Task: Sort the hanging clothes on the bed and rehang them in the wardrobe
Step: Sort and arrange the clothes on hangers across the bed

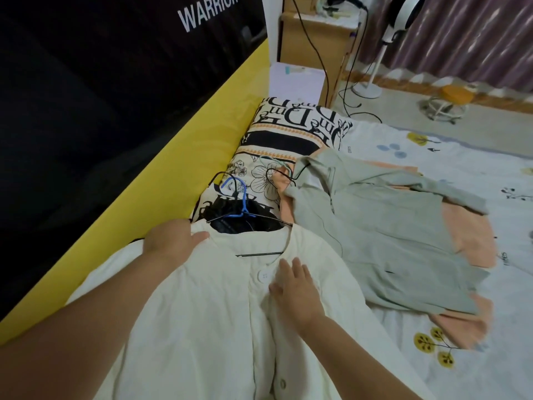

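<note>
1. Cream jacket [207, 327]: quilted, buttoned front, lies flat on the bed [432, 365] nearest the camera, collar toward the pillow. One white button [264, 276] shows below the neckline, a second lower down.
2. Left hand [173, 241]: rests at the jacket's left shoulder, by the collar. Thumb lies across the cloth; the other fingers are hidden, so whether the grip is closed on the fabric cannot be told.
3. Right hand [297, 290]: lies flat on the jacket's chest, just right of the button placket. Fingers straight and slightly spread; grip wide, holding nothing.
4. Black wire hanger [259, 253]: inside the jacket's neck opening, crossbar visible below the collar.
5. Blue hanger [243, 203]: plastic hook lies on the pillow just above the jacket's collar, over a dark garment [245, 223] showing in the neck opening.
6. Grey-green shirt [389, 235]: collared, lies spread to the right of the jacket, on a hanger whose dark hook sits at its collar.
7. Peach garment [467, 238]: under the grey-green shirt, edges showing at right and below.
8. Pillow [288, 134]: patterned in black lettering, flowers and stripes, at the head of the bed against the yellow board [138, 174].
9. Bed sheet: white with yellow and blue tree prints.
10. Background: wooden cabinet [311, 44] with trailing cables, white standing fan [403, 15], orange stool [455, 96], purple curtain [476, 33].
</note>
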The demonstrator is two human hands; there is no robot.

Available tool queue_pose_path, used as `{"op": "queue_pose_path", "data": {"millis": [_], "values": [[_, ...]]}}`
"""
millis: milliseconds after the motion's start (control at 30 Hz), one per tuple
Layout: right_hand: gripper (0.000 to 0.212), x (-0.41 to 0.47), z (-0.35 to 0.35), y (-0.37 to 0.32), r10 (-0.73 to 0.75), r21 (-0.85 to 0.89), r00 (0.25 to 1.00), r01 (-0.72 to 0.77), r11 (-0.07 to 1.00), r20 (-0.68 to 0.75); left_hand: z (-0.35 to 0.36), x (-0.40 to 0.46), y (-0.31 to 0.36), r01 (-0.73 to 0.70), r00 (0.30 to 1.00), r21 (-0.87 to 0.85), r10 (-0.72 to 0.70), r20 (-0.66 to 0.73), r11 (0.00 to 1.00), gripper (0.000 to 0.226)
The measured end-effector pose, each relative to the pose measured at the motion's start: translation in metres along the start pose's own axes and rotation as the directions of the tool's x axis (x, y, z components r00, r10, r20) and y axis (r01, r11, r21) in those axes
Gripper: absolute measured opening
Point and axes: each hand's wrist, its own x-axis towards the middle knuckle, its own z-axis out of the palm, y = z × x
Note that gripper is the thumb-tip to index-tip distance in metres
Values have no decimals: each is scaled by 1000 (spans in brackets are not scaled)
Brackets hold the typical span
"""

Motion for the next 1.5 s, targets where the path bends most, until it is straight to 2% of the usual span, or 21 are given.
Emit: {"op": "queue_pose_path", "data": {"millis": [133,267,433,500,600,733,867,967,1100,1267,1333,1433,1500], "values": [[35,-20,-14,-3,-13,53,985,22,998,-172,-30,-38,6,-14,991,-30,10,-132,999,45],[52,-46,-41,-11,37,140,931,16,990,-363,-52,-83,3,-22,976,-78,5,-217,997,44],[56,-76,-80,-22,26,162,843,72,984,-537,-86,-137,-1,-27,959,-142,-14,-283,990,50],[55,-87,-97,-27,-19,93,844,82,992,-535,-101,-159,-3,-55,942,-172,-6,-335,984,53],[51,-107,-123,-34,-76,-21,871,76,997,-485,-122,-188,-9,-103,912,-252,-10,-410,962,44],[35,-138,-165,-37,-91,65,922,124,990,-377,-144,-221,-15,-129,891,-336,-39,-451,933,47],[21,-174,-194,-33,-113,48,977,124,991,-178,-158,-257,-7,-179,876,-364,-21,-482,914,46],[18,-201,-204,-24,-136,23,985,139,990,-108,-166,-280,0,-180,876,-367,-20,-481,913,42],[28,-242,-217,-10,-156,28,974,162,986,-165,-184,-307,13,-183,882,-437,-49,-469,881,42],[27,-298,-238,12,-254,28,937,268,963,-238,-205,-350,36,-204,885,-557,-93,-457,805,39],[24,-319,-246,24,-302,76,915,333,940,-268,-212,-375,47,-217,878,-580,-103,-468,785,36],[5,-354,-258,39,-381,148,869,442,885,-314,-222,-417,62,-235,855,-603,-134,-501,762,34],[6,-378,-267,47,-420,164,839,495,853,-345,-230,-448,72,-247,835,-603,-149,-529,759,28]]}}
